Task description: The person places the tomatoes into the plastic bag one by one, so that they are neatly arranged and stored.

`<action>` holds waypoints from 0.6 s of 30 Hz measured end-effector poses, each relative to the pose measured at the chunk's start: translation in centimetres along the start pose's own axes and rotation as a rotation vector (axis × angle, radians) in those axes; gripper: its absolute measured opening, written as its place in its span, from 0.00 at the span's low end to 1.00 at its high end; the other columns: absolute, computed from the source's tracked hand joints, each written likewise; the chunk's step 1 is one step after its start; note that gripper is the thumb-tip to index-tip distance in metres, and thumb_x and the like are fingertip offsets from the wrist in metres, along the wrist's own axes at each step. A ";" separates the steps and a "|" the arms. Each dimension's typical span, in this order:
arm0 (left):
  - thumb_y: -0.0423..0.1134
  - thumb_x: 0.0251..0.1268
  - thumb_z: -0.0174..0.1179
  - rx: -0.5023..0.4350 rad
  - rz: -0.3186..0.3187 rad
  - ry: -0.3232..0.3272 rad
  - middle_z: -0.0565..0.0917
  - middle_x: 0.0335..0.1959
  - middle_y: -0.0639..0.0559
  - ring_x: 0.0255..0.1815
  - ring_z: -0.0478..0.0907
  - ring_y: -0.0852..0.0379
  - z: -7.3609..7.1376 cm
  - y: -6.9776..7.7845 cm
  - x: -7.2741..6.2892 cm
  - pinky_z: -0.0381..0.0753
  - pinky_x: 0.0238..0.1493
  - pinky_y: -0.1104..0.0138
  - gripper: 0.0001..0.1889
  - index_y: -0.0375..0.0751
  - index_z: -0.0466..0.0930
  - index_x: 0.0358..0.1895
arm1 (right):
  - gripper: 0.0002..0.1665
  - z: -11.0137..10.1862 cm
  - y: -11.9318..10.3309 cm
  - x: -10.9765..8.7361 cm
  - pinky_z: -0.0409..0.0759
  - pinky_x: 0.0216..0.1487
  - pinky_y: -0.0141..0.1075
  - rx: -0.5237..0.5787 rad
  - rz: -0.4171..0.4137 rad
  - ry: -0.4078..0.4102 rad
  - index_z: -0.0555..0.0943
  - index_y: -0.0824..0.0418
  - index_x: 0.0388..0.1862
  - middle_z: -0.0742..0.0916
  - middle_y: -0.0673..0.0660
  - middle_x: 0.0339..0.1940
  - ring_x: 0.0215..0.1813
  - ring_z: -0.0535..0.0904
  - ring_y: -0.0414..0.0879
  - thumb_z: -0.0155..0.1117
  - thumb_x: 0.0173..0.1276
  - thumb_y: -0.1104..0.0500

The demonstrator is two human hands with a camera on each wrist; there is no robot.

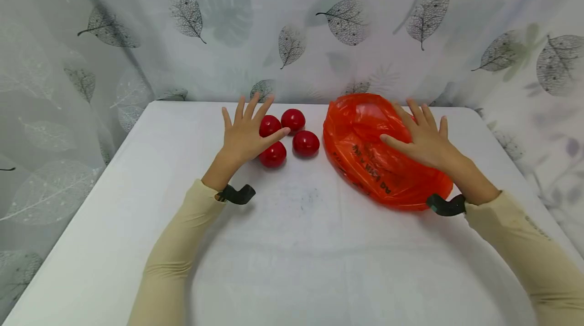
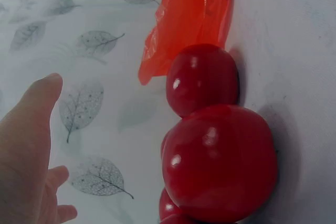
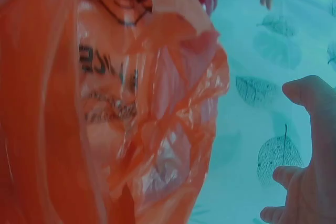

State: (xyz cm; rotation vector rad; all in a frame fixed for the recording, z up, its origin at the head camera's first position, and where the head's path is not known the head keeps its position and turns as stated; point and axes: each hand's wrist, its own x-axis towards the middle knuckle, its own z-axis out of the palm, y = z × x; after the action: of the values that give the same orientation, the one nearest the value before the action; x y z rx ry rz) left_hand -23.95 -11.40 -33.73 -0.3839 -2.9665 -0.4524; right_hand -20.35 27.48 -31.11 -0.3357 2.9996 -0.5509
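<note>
My left hand (image 1: 242,137) is spread wide with nothing in it, over the left side of a cluster of several glossy dark-red round things (image 1: 306,144). Its thumb overlaps two of them in the head view. In the left wrist view a large red round thing (image 2: 220,163) fills the lower middle, apart from the thumb. To the right of the cluster, a crumpled orange-red plastic bag (image 1: 369,174) with dark printing lies on the table. Above the bag's right part my right hand (image 1: 426,141) is spread too, holding nothing. The bag's film (image 3: 113,145) fills the right wrist view's left half.
A white-covered table (image 1: 292,275) lies beneath both hands. Behind it hangs a pale curtain (image 1: 246,22) with a leaf pattern, close along the table's back edge. Each wrist wears a black mount (image 1: 238,194) below the beige sleeve's cuff.
</note>
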 end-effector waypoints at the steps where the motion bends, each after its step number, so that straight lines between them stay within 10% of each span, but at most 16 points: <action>1: 0.74 0.60 0.47 0.002 -0.004 -0.001 0.42 0.81 0.51 0.80 0.32 0.42 0.0 0.0 -0.1 0.25 0.70 0.35 0.47 0.68 0.38 0.79 | 0.54 0.1 -0.2 -0.1 0.20 0.64 0.73 0.004 -0.003 -0.003 0.35 0.48 0.81 0.36 0.61 0.80 0.77 0.25 0.67 0.51 0.68 0.32; 18: 0.70 0.62 0.50 -0.019 0.047 0.076 0.48 0.80 0.49 0.79 0.39 0.41 -0.2 -0.7 -1.2 0.34 0.72 0.34 0.45 0.66 0.41 0.79 | 0.56 0.7 0.1 -1.2 0.24 0.65 0.74 0.019 0.007 -0.006 0.36 0.49 0.81 0.38 0.64 0.80 0.77 0.29 0.70 0.54 0.68 0.34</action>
State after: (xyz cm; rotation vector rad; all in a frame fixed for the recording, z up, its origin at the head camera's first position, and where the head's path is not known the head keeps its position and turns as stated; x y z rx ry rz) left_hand -22.95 -12.43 -33.88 -0.4267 -2.8750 -0.4791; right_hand -19.10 27.60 -31.74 -0.3250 2.9866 -0.5757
